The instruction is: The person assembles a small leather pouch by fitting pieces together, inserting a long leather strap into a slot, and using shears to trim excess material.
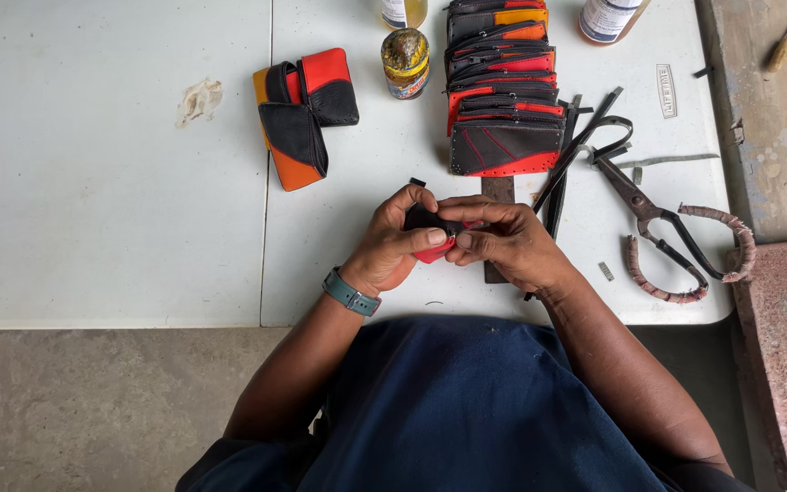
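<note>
A capped jar with yellowish contents stands far on the white bench. Near the bench's near edge, left hand and right hand both pinch a small black-and-red leather piece; its long axis cannot be told.

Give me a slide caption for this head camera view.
Both hands, left and right, pinch a small black-and-red leather piece over a white table.
</note>
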